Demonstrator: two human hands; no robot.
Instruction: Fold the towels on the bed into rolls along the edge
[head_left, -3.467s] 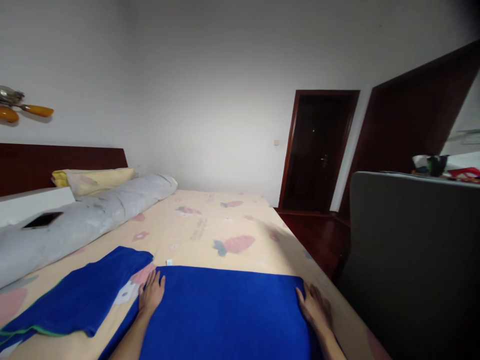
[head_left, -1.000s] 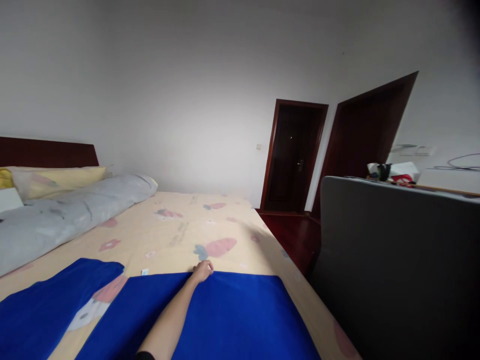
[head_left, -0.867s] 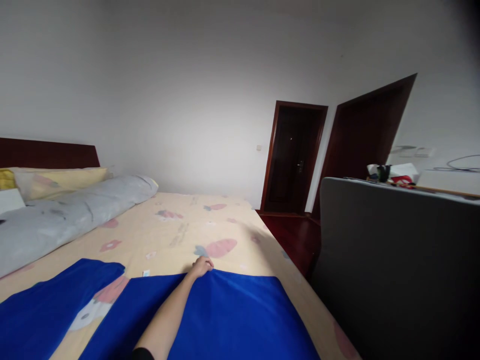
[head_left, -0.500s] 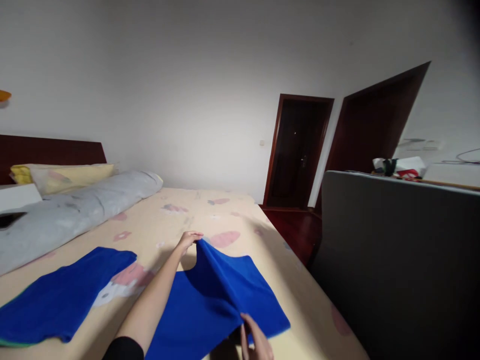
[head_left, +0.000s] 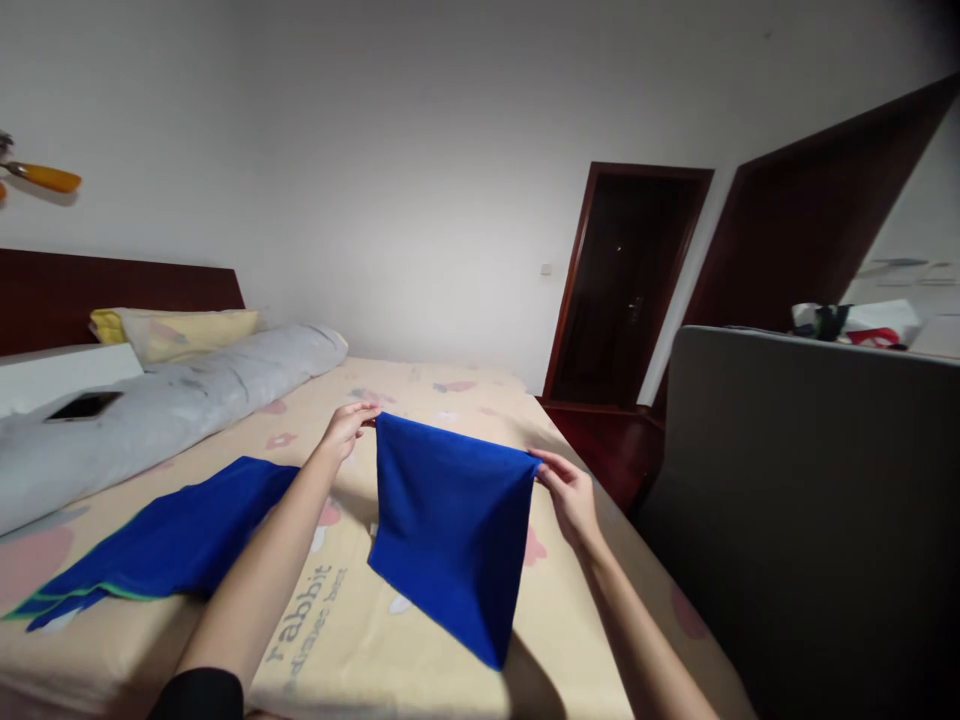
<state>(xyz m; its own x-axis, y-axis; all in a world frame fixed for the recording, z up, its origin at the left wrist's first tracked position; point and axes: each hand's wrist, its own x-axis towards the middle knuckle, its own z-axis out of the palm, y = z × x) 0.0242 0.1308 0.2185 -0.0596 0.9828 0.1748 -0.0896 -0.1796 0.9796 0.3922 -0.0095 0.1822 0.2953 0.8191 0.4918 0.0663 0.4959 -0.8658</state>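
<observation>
A blue cloth [head_left: 450, 510] hangs between my two hands over the patterned bed sheet [head_left: 345, 640]. My left hand [head_left: 351, 425] pinches its upper left corner, and my right hand [head_left: 566, 490] pinches the upper right corner. The top edge is stretched between them, sloping slightly down to the right, while the lower part hangs to a point near the bed. Another blue cloth [head_left: 180, 540] with green edging lies loosely spread on the bed to the left, partly hidden behind my left forearm.
A long grey bolster [head_left: 225, 390] with a phone [head_left: 85, 405] on it lies at the left, before a yellow pillow [head_left: 187, 335] and a dark headboard [head_left: 120, 290]. A dark grey panel [head_left: 810, 520] stands beside the bed's right edge.
The held cloth has been lifted off the bed and now hangs from both hands. My right hand has moved up and right to its upper corner; the view has shifted slightly left.
</observation>
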